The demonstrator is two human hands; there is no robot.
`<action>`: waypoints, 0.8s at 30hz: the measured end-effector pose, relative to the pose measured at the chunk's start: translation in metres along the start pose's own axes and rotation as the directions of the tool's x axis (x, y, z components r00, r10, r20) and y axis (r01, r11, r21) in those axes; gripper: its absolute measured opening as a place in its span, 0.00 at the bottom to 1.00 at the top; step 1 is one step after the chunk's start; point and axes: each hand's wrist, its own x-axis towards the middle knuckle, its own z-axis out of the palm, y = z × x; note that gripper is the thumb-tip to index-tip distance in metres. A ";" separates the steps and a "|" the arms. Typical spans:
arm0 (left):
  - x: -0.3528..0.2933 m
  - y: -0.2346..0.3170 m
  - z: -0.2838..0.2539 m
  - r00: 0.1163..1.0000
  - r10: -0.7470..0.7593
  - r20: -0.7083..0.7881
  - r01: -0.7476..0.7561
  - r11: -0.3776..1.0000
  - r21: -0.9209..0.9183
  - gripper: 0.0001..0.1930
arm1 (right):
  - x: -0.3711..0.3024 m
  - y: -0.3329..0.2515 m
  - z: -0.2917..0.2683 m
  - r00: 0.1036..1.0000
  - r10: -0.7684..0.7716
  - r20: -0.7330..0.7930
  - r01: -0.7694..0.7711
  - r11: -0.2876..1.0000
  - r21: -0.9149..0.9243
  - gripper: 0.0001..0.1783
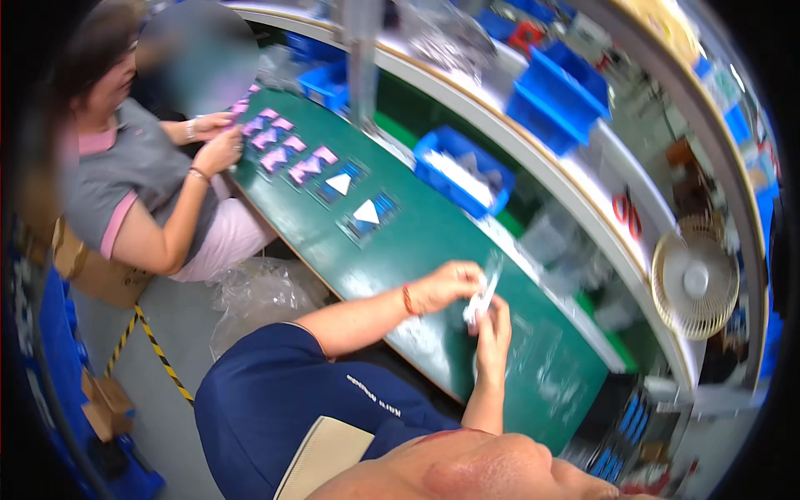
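Note:
Over the green worktable, my left hand [451,285] and my right hand [493,327] meet at a small white item with clear plastic film [482,301]. Both sets of fingers are closed on it, the left from above and the right from below. Blur hides its exact kind. Clear plastic bags [542,379] lie flat on the table beside my right forearm. Farther left along the table, several flat clear packs lie in rows; the nearest is a dark blue pack with a white triangle [367,214]. Others bear pink pieces [313,164].
A co-worker [158,167] sits at the far left, hands over the packs. Behind the green table [417,250] stand a blue bin with white items [467,171] and a shelf with blue bins [560,96], red-handled scissors [627,215] and a fan [696,279]. Plastic bagging [262,304] hangs below the front edge.

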 end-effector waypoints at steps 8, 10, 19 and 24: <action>-0.007 0.031 -0.029 0.993 -0.017 -0.116 0.006 0.995 -0.095 0.07 | -0.008 -0.026 0.008 0.971 -0.150 -0.187 -0.053 0.628 -0.777 0.36; -0.009 0.029 -0.028 0.993 0.011 -0.115 -0.022 0.995 -0.093 0.08 | -0.015 -0.028 0.012 0.937 -0.338 -0.087 0.055 0.390 -0.919 0.37; -0.027 0.048 -0.045 0.930 -0.007 -0.366 0.041 0.996 0.083 0.03 | -0.005 -0.009 0.027 0.881 -0.473 0.004 0.164 0.297 -0.941 0.35; -0.031 0.060 -0.053 0.874 0.093 -0.477 0.207 0.818 0.537 0.08 | -0.016 0.003 0.042 0.912 -0.409 0.010 0.144 0.298 -0.943 0.38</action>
